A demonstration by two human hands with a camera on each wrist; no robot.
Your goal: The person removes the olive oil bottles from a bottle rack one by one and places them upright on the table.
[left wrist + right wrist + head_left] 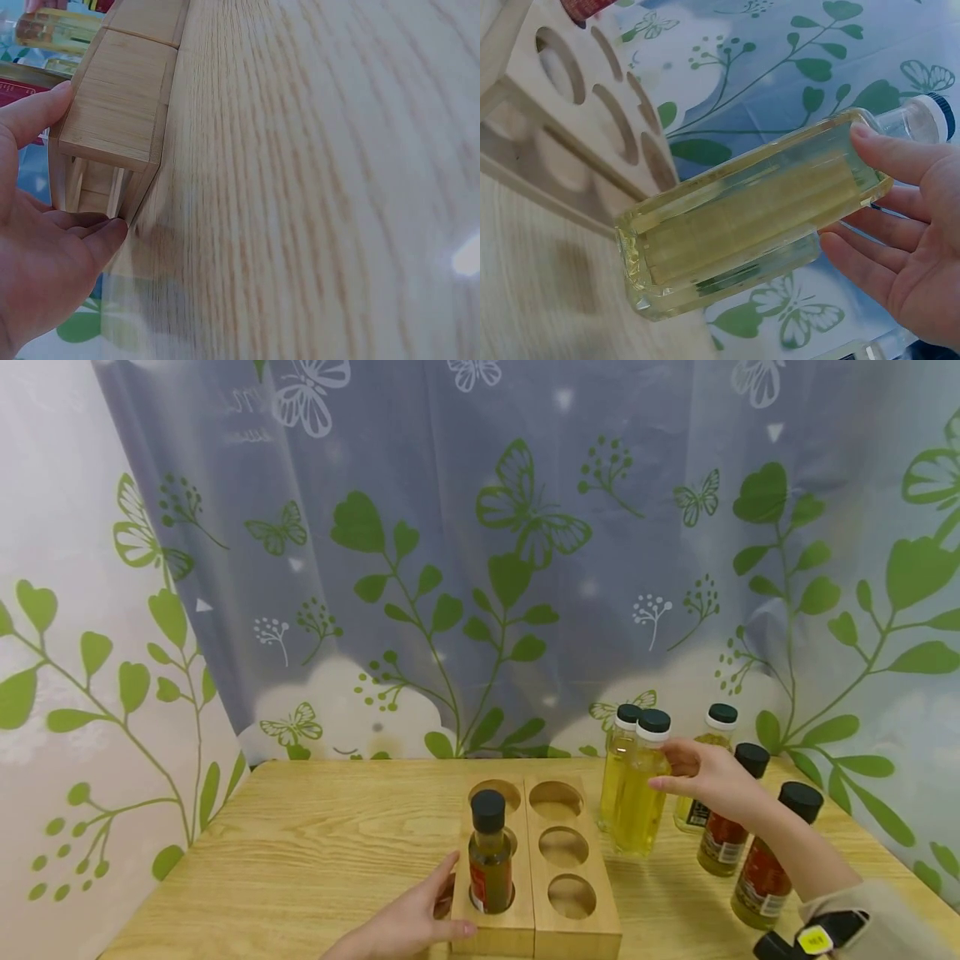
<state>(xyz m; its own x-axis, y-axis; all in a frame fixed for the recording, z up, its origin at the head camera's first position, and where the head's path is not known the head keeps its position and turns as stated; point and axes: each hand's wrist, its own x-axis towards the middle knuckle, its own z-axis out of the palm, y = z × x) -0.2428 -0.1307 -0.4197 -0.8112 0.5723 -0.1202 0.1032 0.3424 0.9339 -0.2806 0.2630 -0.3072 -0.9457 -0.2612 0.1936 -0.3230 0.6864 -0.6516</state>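
Note:
In the head view a two-column wooden bottle rack (577, 937) with round holes stands at the table's front middle. A dark-capped bottle with a red label (491, 870) stands in its near left hole. My left hand (405, 920) grips the rack's near left corner; the left wrist view shows the thumb along the top edge and fingers at the open side. My right hand (712, 781) holds a clear bottle of yellow liquid (637, 806) near its neck, thumb on one side and fingers on the other. Whether its base touches the table I cannot tell.
Close behind the held bottle stands another yellow bottle (612, 777). To the right are a white-collared bottle (692, 810) and two red-labelled bottles, one farther (723, 842) and one nearer (761, 878), close beneath my right forearm. A patterned curtain (450, 610) hangs at the table's back edge.

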